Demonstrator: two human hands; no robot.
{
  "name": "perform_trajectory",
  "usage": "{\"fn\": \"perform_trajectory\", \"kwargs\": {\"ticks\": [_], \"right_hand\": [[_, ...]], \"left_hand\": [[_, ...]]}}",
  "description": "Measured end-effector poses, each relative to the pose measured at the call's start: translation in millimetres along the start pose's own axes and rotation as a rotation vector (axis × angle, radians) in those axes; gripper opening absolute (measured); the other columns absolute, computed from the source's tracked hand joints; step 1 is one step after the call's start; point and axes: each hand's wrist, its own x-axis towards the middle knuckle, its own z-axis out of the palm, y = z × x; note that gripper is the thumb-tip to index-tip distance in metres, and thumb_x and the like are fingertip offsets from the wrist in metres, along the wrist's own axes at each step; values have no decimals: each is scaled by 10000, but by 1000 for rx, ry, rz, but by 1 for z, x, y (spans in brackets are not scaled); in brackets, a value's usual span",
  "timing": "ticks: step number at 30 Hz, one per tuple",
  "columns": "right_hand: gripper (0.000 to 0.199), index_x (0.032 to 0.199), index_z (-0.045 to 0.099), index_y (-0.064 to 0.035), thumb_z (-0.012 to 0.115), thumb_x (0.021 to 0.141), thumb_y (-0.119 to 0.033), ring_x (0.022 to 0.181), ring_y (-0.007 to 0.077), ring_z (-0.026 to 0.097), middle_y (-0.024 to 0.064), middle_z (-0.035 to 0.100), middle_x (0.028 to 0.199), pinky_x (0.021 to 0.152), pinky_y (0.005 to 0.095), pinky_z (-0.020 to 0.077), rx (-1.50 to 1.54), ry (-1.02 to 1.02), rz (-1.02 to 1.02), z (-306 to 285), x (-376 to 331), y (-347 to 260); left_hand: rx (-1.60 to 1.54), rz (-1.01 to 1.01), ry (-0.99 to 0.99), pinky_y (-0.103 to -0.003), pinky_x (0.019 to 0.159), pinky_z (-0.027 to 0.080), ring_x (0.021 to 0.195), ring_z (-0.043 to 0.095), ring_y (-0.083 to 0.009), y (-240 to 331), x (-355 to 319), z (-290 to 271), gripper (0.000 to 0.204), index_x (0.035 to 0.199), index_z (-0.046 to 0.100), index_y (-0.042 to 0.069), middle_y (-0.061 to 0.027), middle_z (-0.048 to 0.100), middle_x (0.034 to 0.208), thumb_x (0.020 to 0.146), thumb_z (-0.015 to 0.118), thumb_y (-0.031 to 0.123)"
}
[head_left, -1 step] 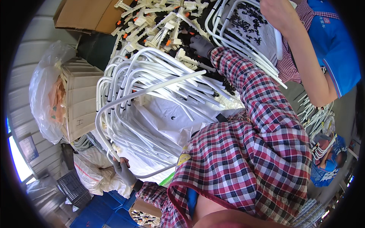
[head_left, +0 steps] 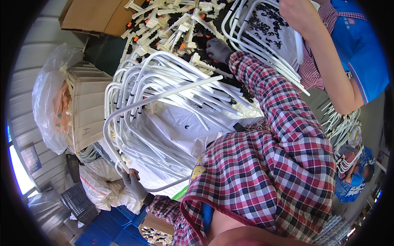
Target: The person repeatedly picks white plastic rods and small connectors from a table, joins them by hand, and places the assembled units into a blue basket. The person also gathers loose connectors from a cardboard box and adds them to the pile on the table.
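My left hand (head_left: 133, 185), in a grey glove with bare fingertips, is closed around a bent white tube (head_left: 160, 96) near its lower bend. The tube's long straight arm reaches up and right across a heap of similar white tubes (head_left: 164, 67). Many of those carry small black rings. My right hand (head_left: 218, 50), also gloved in grey, is at the far side among small black parts, beside a pile of cream plastic pieces (head_left: 186, 26). Its fingers curl downward, and what they hold, if anything, is hidden.
A co-worker's arm (head_left: 328, 53) is at the upper right, near more bent tubes (head_left: 262, 53) and scattered black parts. White sheeting (head_left: 176, 123) lies under the heap. On the left stand a plastic-wrapped box (head_left: 88, 102), a woven sack (head_left: 104, 184) and a grey crate (head_left: 80, 205).
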Motion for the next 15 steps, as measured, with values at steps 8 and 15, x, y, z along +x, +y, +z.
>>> {"fn": "perform_trajectory", "kwargs": {"ticks": [8,15], "right_hand": [[222,1031,675,-8,626,827,-77,747,133,677,54,696,809,689,272,530,1196,81,491,1,-49,-21],[497,1390,424,-110,492,925,51,1030,94,609,76,548,1355,905,287,528,1963,-117,487,-4,-112,-40]], "left_hand": [[117,112,30,-181,497,307,573,391,-24,-32,32,3,405,1352,534,2,12,508,714,952,502,51],[78,132,36,-167,499,271,568,359,-3,-38,51,8,316,1287,579,24,41,535,740,984,549,110]]}}
